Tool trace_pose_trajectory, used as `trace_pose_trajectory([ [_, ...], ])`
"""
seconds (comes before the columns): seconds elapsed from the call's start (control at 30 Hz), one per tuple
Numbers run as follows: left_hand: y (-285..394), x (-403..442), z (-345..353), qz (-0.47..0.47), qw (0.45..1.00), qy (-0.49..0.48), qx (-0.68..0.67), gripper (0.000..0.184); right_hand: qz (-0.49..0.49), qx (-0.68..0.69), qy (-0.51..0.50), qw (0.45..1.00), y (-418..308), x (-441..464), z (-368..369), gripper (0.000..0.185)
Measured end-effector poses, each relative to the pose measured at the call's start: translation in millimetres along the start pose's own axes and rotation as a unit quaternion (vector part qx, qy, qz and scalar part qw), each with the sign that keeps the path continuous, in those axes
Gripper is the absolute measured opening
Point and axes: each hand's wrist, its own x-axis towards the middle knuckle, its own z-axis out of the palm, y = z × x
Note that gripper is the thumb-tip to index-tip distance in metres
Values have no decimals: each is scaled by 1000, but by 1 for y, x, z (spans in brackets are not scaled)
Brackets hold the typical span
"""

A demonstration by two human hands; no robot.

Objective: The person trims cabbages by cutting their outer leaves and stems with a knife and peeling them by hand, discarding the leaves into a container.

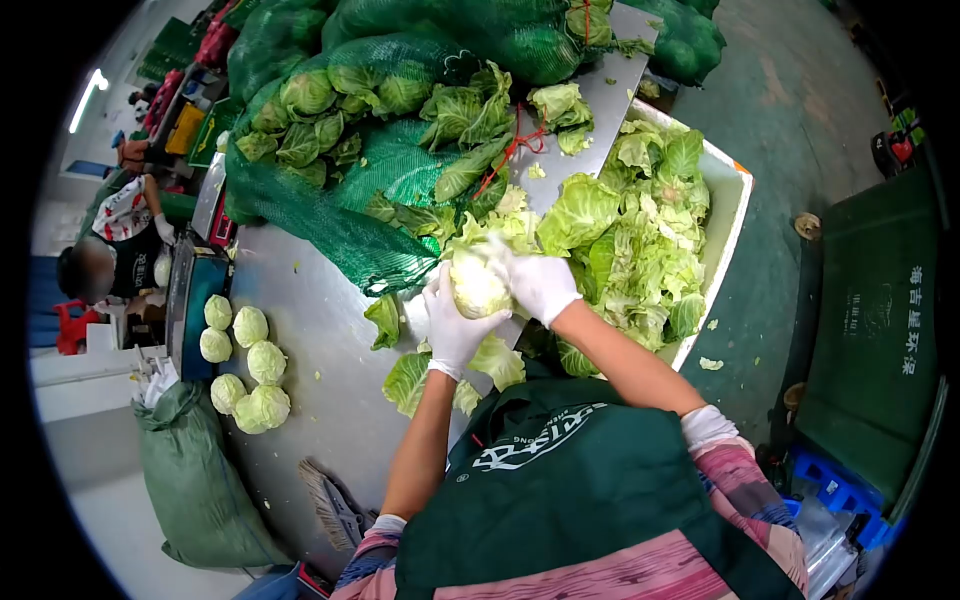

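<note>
A pale, trimmed cabbage sits in my left hand, whose white-gloved fingers wrap its left and lower side. At the cabbage's right side is my right hand, also gloved, its fingertips smeared by motion; whether they pinch a leaf I cannot tell. Just beyond the cabbage are loose green outer leaves. More leaves lie on the steel table near my left wrist. To the right, a white foam box is heaped with stripped cabbage leaves.
Green mesh sacks of cabbages cover the far table, one opened with red string. Several trimmed cabbages stand at the left, by a scale. A green sack, a brush, a large green bin and another person surround the table.
</note>
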Motion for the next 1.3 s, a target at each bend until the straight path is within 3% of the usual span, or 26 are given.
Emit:
trace_pose_trajectory([
  [0.07, 0, -12, 6, 58, 998, 31, -2, 113, 170, 169, 93, 966, 35, 26, 27, 53],
  [0.13, 2, -20, 4, 71, 996, 45, 0, 112, 220, 124, -51, 966, 49, 31, -3, 58],
  [0.17, 0, -19, 3, 33, 997, 59, -34, 111, 171, 147, 8, 974, 54, 27, 7, 62],
  [0.27, -3, -14, 4, -28, 983, 94, -154, 106, 169, 175, -63, 968, 17, 9, -13, 65],
  [0.3, -2, -12, 5, -64, 976, 89, -189, 104, 142, 203, -28, 968, 15, 4, 1, 68],
  [0.37, 5, -14, 4, -112, 969, 81, -206, 99, 171, 332, -12, 928, 13, 0, 24, 73],
  [0.43, -5, -17, 9, -99, 972, 61, -205, 100, 191, 379, -7, 905, 5, -1, 15, 75],
  [0.5, -17, -19, 14, -90, 974, 43, -204, 101, 170, 233, -58, 956, 2, 1, -3, 75],
  [0.6, -23, -21, 9, -71, 981, 38, -176, 100, 168, 232, -71, 956, 2, 10, -1, 73],
  [0.63, -16, -24, -1, -77, 977, 8, -197, 98, 166, 259, -54, 950, 6, 13, 3, 59],
  [0.67, -13, -27, -7, -82, 972, -22, -218, 97, 166, 259, -55, 950, 12, 17, 7, 59],
  [0.77, -20, -32, -13, -89, 965, -49, -244, 97, 206, 167, -104, 959, 37, 23, 28, 37],
  [0.8, -22, -32, -12, -87, 965, -46, -242, 97, 230, 198, -52, 951, 41, 18, 28, 38],
  [0.87, -29, -34, -6, -119, 951, -17, -285, 97, 248, 202, -66, 945, 41, 16, 32, 44],
  [0.9, -32, -33, 0, -163, 944, -2, -286, 107, 247, 204, -68, 945, 34, 11, 33, 44],
  [0.93, -23, -30, -4, -164, 945, -3, -284, 107, 227, 271, -31, 935, 25, 5, 31, 48],
  [1.0, -4, -22, -11, -31, 995, 37, -90, 119, 159, 343, 15, 926, 12, -11, 18, 57],
  [1.07, 7, -11, -16, -37, 997, -24, -71, 127, 118, 317, -13, 941, 9, -22, 18, 53],
  [1.13, 26, 5, -19, 97, 972, -44, 210, 122, 100, 252, -8, 962, 10, -26, 11, 52],
  [1.17, 21, 14, -12, 163, 970, -47, 174, 116, 119, 255, -38, 959, 11, -29, 8, 52],
  [1.23, 22, 24, -9, 154, 973, -84, 153, 113, 132, 255, -73, 955, 5, -36, -10, 55],
  [1.27, 23, 27, -7, 137, 975, -116, 133, 109, 103, 192, -36, 975, 1, -41, -9, 57],
  [1.3, 22, 29, -1, 158, 970, -85, 166, 108, 105, 166, -24, 980, -5, -45, -6, 59],
])
